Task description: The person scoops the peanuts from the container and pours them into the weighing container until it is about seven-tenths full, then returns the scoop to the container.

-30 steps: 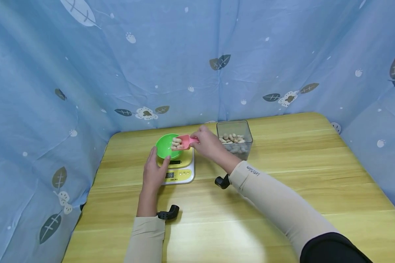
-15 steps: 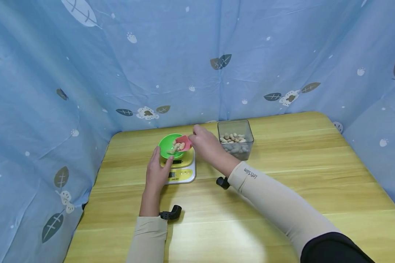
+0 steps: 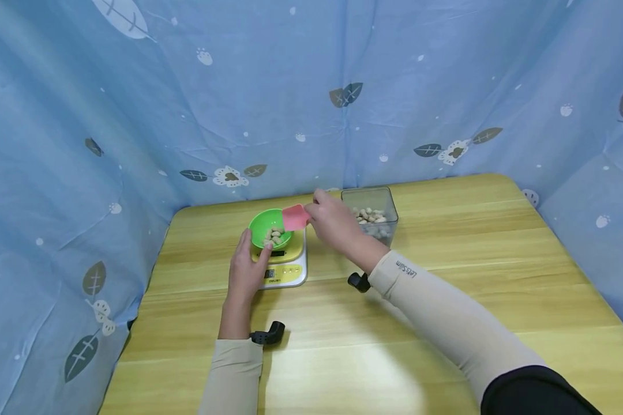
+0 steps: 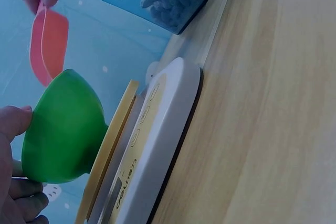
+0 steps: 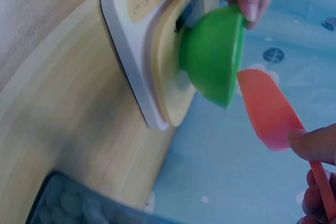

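Note:
My left hand (image 3: 244, 274) holds the green bowl (image 3: 265, 219) by its rim, thumb on one side and fingers on the other. The bowl stands on a yellow and white kitchen scale (image 3: 292, 279); several peanuts in shells (image 3: 273, 236) lie inside it. With my right hand (image 3: 336, 226) I pinch the handle of a pink scoop (image 3: 296, 218), tipped over the bowl's right rim. In the right wrist view the scoop (image 5: 268, 108) slants down to the rim, thumb pressed where handle meets blade. No peanuts show in the scoop (image 4: 53, 48) in the left wrist view.
Right of the scale stands a clear grey plastic bin (image 3: 374, 199) of peanuts (image 3: 371, 217), partly behind my right hand. A blue patterned curtain (image 3: 301, 104) hangs along the wooden table's (image 3: 446, 242) back and side edges.
The peanuts have slid from the scoop into the bowl. My right hand has turned the scoop over and drawn it slightly up. My left hand stays at the bowl.

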`<state>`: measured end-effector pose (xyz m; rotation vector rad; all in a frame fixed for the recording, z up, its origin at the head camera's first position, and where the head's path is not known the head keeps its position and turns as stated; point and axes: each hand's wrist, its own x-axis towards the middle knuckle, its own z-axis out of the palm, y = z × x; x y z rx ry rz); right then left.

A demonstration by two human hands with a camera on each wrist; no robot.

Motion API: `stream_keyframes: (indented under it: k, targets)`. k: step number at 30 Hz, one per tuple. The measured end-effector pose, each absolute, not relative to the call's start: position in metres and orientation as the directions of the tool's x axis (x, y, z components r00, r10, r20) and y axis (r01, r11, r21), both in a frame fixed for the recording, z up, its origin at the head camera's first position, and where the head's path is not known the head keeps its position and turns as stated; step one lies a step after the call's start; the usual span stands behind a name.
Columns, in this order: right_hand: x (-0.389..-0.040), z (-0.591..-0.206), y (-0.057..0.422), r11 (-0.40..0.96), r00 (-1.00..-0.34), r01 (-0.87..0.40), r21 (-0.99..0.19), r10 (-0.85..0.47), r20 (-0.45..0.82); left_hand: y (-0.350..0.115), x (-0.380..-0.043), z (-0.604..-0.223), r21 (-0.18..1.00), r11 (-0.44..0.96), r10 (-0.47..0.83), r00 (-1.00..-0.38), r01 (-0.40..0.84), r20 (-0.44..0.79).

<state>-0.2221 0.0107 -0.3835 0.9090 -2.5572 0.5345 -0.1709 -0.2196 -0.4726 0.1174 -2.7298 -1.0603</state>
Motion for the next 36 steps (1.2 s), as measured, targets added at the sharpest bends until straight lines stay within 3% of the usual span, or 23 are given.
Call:
stream_keyframes:
  k: [3, 8, 17, 30, 36]
  targets:
    - [-0.224, -0.379, 0.022, 0.725, -0.772, -0.617, -0.305, -0.483, 0.414, -0.220, -0.170, -0.470, 0.678, 0.735, -0.144, -0.977, 0.003, 0.160]
    - [-0.228, -0.369, 0.043, 0.725, -0.802, -0.587, -0.361, -0.458, 0.383, -0.219, -0.172, -0.463, 0.677, 0.736, -0.142, -0.976, 0.009, 0.168]
    - [-0.227, -0.350, 0.089, 0.756, -0.835, -0.537, -0.375, -0.410, 0.368, -0.193, -0.186, -0.439, 0.647, 0.753, -0.049, -0.970, 0.121, 0.238]
    - [-0.225, -0.342, 0.146, 0.792, -0.825, -0.533, -0.298, -0.408, 0.391, -0.123, -0.201, -0.421, 0.600, 0.723, 0.192, -0.934, 0.343, 0.303]
    - [-0.227, -0.348, 0.159, 0.794, -0.747, -0.597, -0.117, -0.497, 0.442, -0.093, -0.206, -0.423, 0.592, 0.709, 0.277, -0.923, 0.383, 0.266]
